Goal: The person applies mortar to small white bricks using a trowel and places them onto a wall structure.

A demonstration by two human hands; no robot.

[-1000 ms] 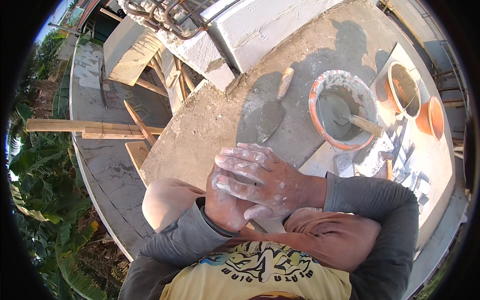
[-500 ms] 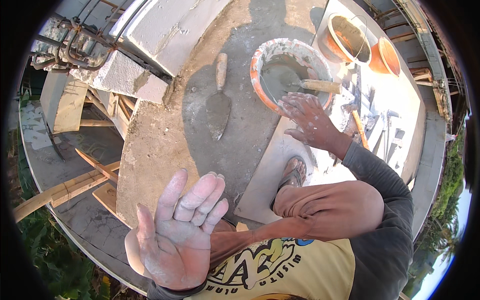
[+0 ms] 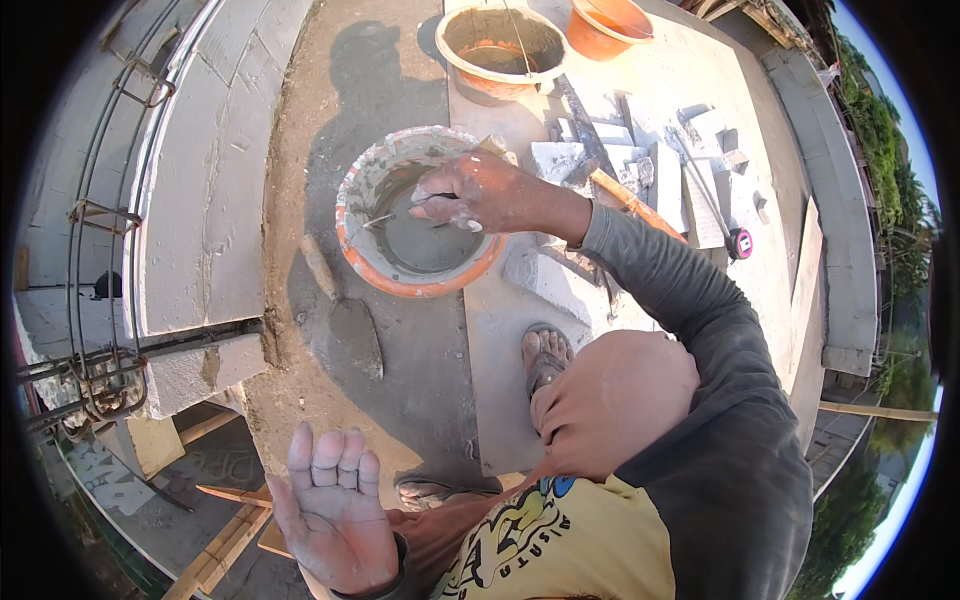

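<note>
An orange bucket (image 3: 352,243) with a mortar-crusted rim holds wet grey mortar (image 3: 420,240). My right hand (image 3: 465,190) is over it with the fingers curled together; what they hold, if anything, is hidden. A wooden tool handle (image 3: 497,148) shows just behind this hand at the bucket's far right rim. At the lower left my left hand (image 3: 342,510) is open, palm up and dusted with grey, holding nothing. A pointed trowel (image 3: 355,335) with a wooden handle lies on the concrete between my left hand and the bucket.
Beyond stand a larger mortar-stained bucket (image 3: 500,45) and an orange one (image 3: 610,22). Right of the bucket lie a hammer (image 3: 630,203), white block offcuts (image 3: 665,185) and a tape measure (image 3: 739,243). A block wall (image 3: 205,180) and steel bars (image 3: 80,210) line the left.
My view has turned and shifted right. My right hand has moved from the bucket's near rim to over the mortar, its fingers now curled. My left hand stays open, palm up.
</note>
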